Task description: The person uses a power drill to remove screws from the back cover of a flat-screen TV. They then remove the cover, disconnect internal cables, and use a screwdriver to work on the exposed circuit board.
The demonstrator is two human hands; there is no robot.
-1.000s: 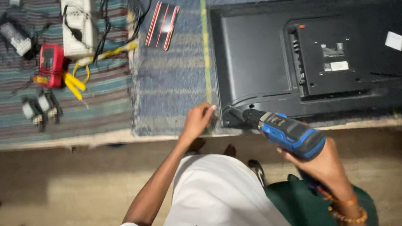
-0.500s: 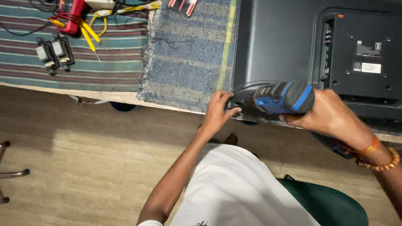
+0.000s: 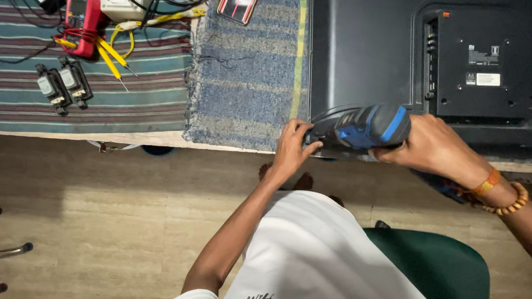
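Head view shows your right hand (image 3: 432, 146) gripping the blue-and-black power driver (image 3: 366, 126) while your left hand (image 3: 292, 147) pinches its tip, steadying it at the television back panel (image 3: 367, 49) edge.

Cordless drill driver (image 3: 369, 125), blue and black body, lies roughly level in my right grip (image 3: 432, 146), nose pointing left at the near left corner of the television (image 3: 367, 49). My left grip (image 3: 293, 147) pinches the drill's black front end right at that corner. The television is a flat black set, face down, back panel up, with a raised rectangular cover and small pale labels. Its near edge runs along the desk (image 3: 150, 137) edge, on a blue-grey woven mat (image 3: 246, 82).
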